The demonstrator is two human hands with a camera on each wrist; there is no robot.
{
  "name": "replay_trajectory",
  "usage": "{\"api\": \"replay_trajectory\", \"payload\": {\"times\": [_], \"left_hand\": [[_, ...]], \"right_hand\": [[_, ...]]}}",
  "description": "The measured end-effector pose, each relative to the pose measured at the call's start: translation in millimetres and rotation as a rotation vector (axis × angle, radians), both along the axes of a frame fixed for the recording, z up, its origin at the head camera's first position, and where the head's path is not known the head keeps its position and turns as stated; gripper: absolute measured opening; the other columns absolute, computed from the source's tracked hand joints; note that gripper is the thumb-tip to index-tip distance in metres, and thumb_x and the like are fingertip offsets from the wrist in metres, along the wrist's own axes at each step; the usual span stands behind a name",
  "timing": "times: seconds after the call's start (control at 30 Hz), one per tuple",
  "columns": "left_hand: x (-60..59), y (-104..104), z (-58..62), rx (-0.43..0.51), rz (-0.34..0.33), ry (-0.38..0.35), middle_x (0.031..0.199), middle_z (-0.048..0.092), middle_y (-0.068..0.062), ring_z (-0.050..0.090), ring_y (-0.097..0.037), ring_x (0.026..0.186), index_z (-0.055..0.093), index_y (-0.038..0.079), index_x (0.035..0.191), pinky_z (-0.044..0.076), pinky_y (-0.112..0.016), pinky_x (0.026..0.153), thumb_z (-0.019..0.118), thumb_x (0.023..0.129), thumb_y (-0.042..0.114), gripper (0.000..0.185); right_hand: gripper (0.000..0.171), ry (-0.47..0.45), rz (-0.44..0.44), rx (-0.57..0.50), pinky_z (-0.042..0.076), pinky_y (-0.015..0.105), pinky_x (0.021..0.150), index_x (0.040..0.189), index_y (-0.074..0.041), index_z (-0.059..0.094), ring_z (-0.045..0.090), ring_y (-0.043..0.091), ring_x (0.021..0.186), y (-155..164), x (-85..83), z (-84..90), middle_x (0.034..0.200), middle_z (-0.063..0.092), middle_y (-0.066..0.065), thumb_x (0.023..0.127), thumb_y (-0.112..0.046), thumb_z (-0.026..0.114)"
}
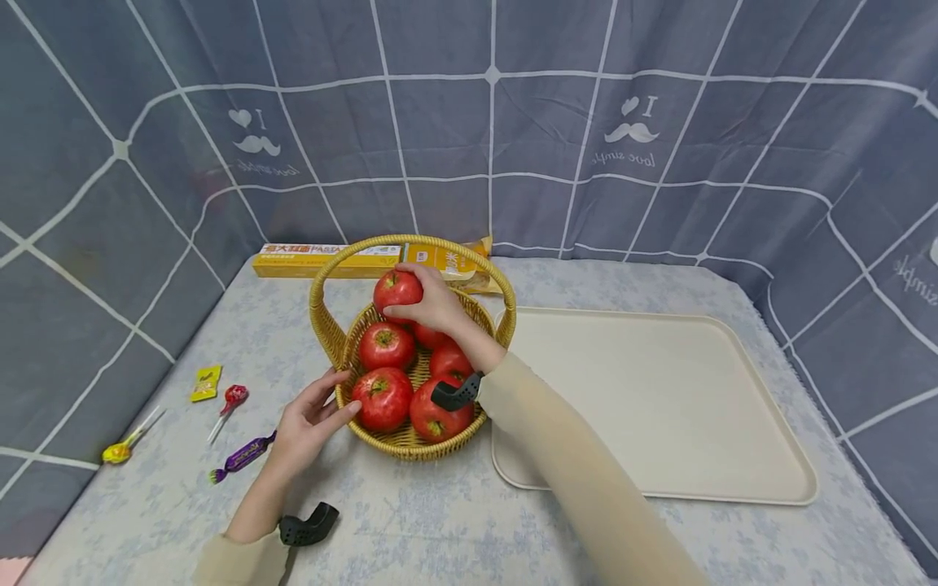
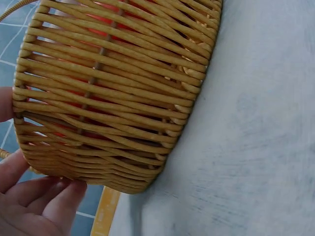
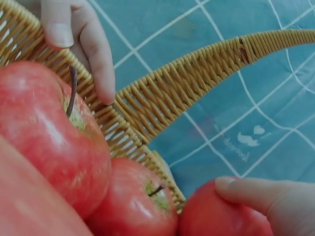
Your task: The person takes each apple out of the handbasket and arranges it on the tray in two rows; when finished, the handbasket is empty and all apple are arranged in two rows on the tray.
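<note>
With our right hand (image 1: 432,303) we are grasping one red apple (image 1: 396,290), with the thumb and fingers lying around its side. This apple is standing above the back part of the wicker basket (image 1: 410,452), inside the arch of the handle (image 1: 409,241); if it is touching the apples below, we cannot tell. With our left hand (image 1: 304,425) we are pinching the near left rim, the thumb over the edge and the fingers against the outer wall.

To do this well, we should be holding the apple firmly but without squeezing, because its skin looks smooth and may slip or bruise. We should be guiding it under the arch without knocking the handle, and we should be watching our right forearm, which is passing close over the apples on the right side. Our left hand should be only steadying the rim, since too much pull could tip the basket.

Inside the basket, the other red apples (image 1: 383,399) are lying close together, so gentle contact is advisable. To the right, the cream tray (image 1: 652,399) is lying flat on the worktop (image 1: 410,525). Candies are lying at left, and behind the basket a yellow pasta box (image 1: 315,264) is resting.
</note>
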State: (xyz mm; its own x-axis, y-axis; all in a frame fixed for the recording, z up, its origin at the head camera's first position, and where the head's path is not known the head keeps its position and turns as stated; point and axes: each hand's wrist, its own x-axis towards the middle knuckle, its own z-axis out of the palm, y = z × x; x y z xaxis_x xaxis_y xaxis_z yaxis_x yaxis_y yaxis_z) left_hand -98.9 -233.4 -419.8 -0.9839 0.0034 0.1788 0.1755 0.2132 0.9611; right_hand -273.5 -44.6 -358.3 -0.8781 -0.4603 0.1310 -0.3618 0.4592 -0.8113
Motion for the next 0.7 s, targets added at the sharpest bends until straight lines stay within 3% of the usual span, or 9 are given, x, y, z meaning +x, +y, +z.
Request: {"api": "replay_trajectory", "payload": {"times": [0.17, 0.37, 0.57, 0.7], "left_hand": [[-2.7, 1.3, -0.8, -0.004, 0.014, 0.0, 0.145, 0.033, -0.023, 0.025, -0.031, 0.137, 0.046, -0.009, 0.131, 0.037, -0.009, 0.094, 0.063, 0.09, 0.005, 0.047], [-2.9, 0.4, -1.1, 0.004, 0.016, 0.014, 0.145, 0.033, -0.024, 0.028, -0.024, 0.136, 0.045, -0.01, 0.131, 0.037, -0.01, 0.094, 0.062, 0.09, 0.003, 0.047], [-1.4, 1.9, -2.0, -0.012, 0.018, 0.015, 0.146, 0.031, -0.022, 0.029, -0.021, 0.136, 0.046, -0.009, 0.132, 0.037, -0.009, 0.094, 0.063, 0.09, 0.005, 0.047], [-1.3, 3.1, -2.3, -0.008, 0.023, 0.016, 0.147, 0.029, -0.022, 0.03, -0.021, 0.135, 0.046, -0.008, 0.132, 0.037, -0.01, 0.094, 0.063, 0.089, 0.004, 0.047]], "right_hand": [[0.068, 0.033, -0.003, -0.051, 0.047, 0.037, 0.091, 0.133, -0.016, 0.048, 0.05, 0.02, 0.112, 5.9, 7.0, 3.6, 0.13, 0.046, 0.005, 0.075, -0.03, 0.08], [0.072, 0.058, 0.089, -0.176, 0.049, 0.032, 0.087, 0.133, -0.021, 0.047, 0.049, 0.016, 0.112, 19.8, 31.1, 13.8, 0.128, 0.046, 0.0, 0.071, -0.027, 0.083], [0.079, 0.076, 0.261, -0.199, 0.048, 0.031, 0.089, 0.137, -0.021, 0.046, 0.047, 0.013, 0.114, 50.8, 68.0, 29.8, 0.132, 0.042, -0.003, 0.069, -0.024, 0.084], [0.079, 0.083, 0.48, -0.235, 0.048, 0.034, 0.091, 0.136, -0.014, 0.048, 0.043, 0.015, 0.119, 78.0, 89.5, 37.7, 0.134, 0.041, -0.001, 0.067, -0.014, 0.085]]}}
